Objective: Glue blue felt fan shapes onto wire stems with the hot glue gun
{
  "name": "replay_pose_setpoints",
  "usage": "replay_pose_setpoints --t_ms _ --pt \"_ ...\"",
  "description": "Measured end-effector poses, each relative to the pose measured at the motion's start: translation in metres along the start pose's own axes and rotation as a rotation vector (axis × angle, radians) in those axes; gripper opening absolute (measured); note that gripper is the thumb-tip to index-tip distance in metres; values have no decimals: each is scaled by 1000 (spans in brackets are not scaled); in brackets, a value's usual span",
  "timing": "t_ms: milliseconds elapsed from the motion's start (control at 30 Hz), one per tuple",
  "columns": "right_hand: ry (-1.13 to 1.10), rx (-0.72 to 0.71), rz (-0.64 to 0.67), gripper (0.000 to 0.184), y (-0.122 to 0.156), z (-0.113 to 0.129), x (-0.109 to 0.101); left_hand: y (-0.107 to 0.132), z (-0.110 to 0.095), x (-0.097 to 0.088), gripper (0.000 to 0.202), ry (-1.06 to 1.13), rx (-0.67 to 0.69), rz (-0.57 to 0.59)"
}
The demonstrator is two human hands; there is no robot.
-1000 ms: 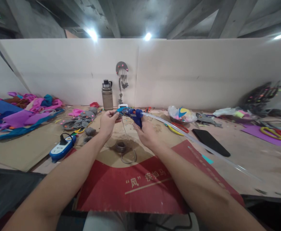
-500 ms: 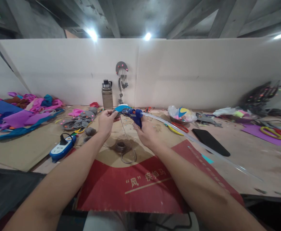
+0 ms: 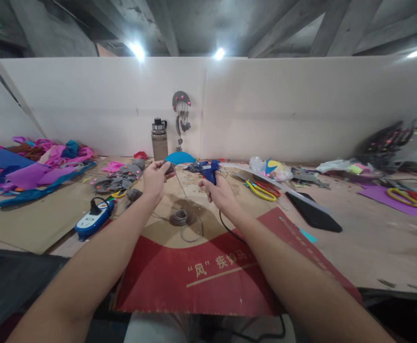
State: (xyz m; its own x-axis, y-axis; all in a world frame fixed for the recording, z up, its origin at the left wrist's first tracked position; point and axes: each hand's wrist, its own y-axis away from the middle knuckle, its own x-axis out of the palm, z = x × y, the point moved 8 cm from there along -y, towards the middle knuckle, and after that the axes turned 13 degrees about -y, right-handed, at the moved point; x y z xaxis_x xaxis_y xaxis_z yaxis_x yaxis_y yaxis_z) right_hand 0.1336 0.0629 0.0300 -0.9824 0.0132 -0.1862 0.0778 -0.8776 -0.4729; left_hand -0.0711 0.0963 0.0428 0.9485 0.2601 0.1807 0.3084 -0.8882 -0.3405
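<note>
My right hand (image 3: 219,190) grips the handle of a blue glue gun (image 3: 208,168), its nozzle pointing left and a long clear glue stick (image 3: 265,183) trailing back to the right. My left hand (image 3: 157,178) is closed, pinching a blue half-round felt piece (image 3: 179,158) by its lower edge, together with a small grey bit. The gun's nozzle is a short way right of the felt piece. A thin cord runs down from my left hand to a grey coil (image 3: 179,218) on the cardboard.
A blue and white power strip (image 3: 93,217) lies left of my arms. Grey felt scraps (image 3: 120,180) and a pile of coloured felt (image 3: 33,169) sit further left. A water bottle (image 3: 159,140) stands at the wall. Yellow and red scissors (image 3: 263,189) and a black phone (image 3: 313,214) lie right.
Both hands moved slightly away from me and apart. The glue gun swung right and away from the felt piece, which now stands clear above my left hand.
</note>
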Motion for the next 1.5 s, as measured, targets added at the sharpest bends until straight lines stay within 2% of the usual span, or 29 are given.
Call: replay_pose_setpoints --t_ms 100,167,233,300,367,433,500,633,733,867,1067,1233,1500 --pt "-96 315 35 14 -2 -37 0 3 0 4 20 -32 22 19" --pt "85 361 31 16 -3 -46 -9 5 -3 7 21 -73 68 33" --pt "374 283 -8 23 -4 -41 -22 10 -8 11 22 -131 133 45" --pt "607 136 -73 27 -4 -26 -30 15 -15 14 22 -195 194 49" --pt "660 20 -118 24 -3 -11 -29 21 -22 17 20 -256 240 48" --pt "503 -7 -107 19 -2 -5 -17 27 -27 21 19 -314 270 48" --pt "176 59 -63 19 -2 -8 3 33 -30 24 17 -359 295 53" --pt "-516 201 -6 30 2 -10 40 39 -32 28 15 -449 336 52" --pt "-769 274 53 28 8 -3 51 38 -30 30 17 -466 347 72" --pt "-689 279 -6 23 10 1 36 32 -20 31 20 -299 250 114" --pt "-370 109 -143 20 4 8 11 33 -6 37 22 -117 107 192" --pt "-347 87 -203 22 4 6 4 37 -5 41 22 -54 66 225" --pt "-348 70 -266 24 7 10 -3 41 -4 43 21 -6 2 213"
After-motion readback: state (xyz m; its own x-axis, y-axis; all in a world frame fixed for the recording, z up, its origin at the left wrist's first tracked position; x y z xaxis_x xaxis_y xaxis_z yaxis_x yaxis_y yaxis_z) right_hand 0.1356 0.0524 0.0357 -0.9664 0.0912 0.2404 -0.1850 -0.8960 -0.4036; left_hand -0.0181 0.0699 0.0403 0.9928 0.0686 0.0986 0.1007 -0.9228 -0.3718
